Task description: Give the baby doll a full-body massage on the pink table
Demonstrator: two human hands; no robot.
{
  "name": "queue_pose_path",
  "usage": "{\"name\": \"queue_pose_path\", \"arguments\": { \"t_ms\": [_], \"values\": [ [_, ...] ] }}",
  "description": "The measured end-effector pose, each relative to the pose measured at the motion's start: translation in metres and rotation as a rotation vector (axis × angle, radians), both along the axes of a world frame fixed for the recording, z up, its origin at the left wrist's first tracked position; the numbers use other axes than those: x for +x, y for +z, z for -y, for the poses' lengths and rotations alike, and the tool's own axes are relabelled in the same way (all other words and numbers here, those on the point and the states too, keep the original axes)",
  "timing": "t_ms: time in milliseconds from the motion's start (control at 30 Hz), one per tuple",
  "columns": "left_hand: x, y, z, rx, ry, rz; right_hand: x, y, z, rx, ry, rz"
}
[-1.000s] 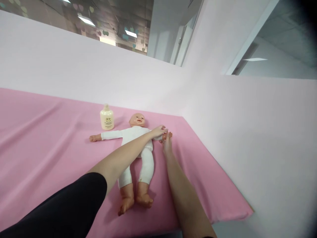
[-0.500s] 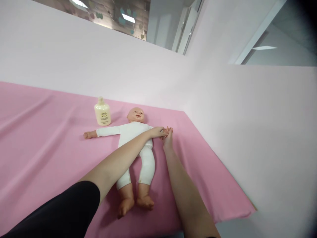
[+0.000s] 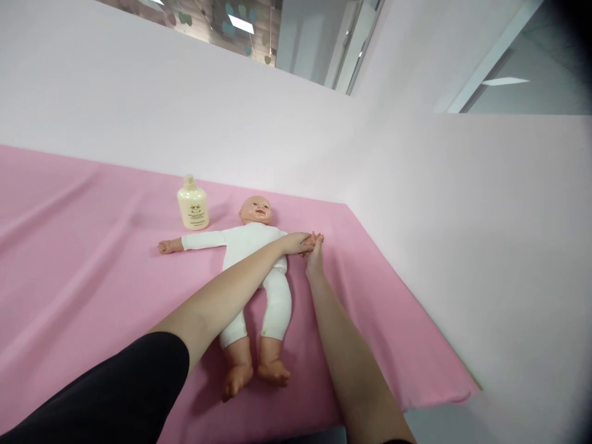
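Note:
A baby doll in a white bodysuit lies face up on the pink cloth, arms spread, bare feet toward me. My left hand reaches across the doll's chest and rests on its far arm near the wrist. My right hand comes up from below and touches the doll's small hand; both my hands meet there. The doll's hand is mostly hidden by my fingers. A cream lotion bottle stands upright just left of the doll's head.
Pale pink walls rise behind the cloth and along its right side. The cloth's right edge runs diagonally toward the front right corner. Wide pink surface lies left of the doll.
My left hand has slid along the doll's arm to its wrist and now meets my right hand there. The view has tilted slightly downward.

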State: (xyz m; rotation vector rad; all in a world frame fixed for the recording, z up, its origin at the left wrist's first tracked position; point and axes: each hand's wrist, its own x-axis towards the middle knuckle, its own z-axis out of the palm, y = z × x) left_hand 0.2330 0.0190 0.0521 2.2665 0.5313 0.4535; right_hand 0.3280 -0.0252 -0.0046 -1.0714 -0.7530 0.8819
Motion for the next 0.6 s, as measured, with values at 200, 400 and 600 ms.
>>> {"name": "queue_pose_path", "arguments": {
  "t_ms": [200, 400, 600],
  "values": [
    [0.0022, -0.0056, -0.0048, -0.053, 0.053, 0.038, -0.0036, 0.0067, 0.0076, -0.009, 0.012, -0.052],
    [0.0031, -0.0077, -0.0064, -0.054, 0.135, 0.076, -0.0054, 0.0076, 0.0091, 0.030, -0.023, 0.027],
    [0.0045, -0.0106, -0.0086, -0.083, 0.170, 0.080, -0.0049, 0.0100, 0.0071, 0.028, 0.021, -0.128]
  ]
}}
